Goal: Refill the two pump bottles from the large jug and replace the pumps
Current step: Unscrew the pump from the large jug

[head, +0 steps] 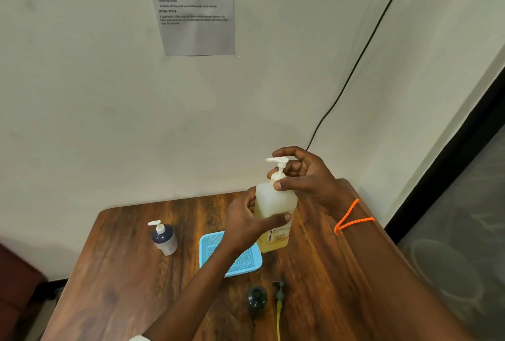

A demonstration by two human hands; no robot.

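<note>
Wooden table [123, 272] against a pale wall: at centre frame the right hand [306, 176] pinches the white pump [278, 168] at its collar while the left hand [246, 220] clasps the translucent bottle [274, 204], held above the table. Judged mid-task: this pump is being seated or loosened; the dark bottle [164, 239], lower left, carries its pump, and a loose black pump [279, 293] with a dark cap [257, 299] lies at lower centre beside the blue tray [210, 245].

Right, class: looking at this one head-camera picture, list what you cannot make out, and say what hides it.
- Instruction sheet, head view: print too small and blurred to read.
- Clear pump bottle: label partly covered by the left hand.
- Pump collar: hidden by the right hand.
- Blue tray: interior partly behind the left forearm.
</note>
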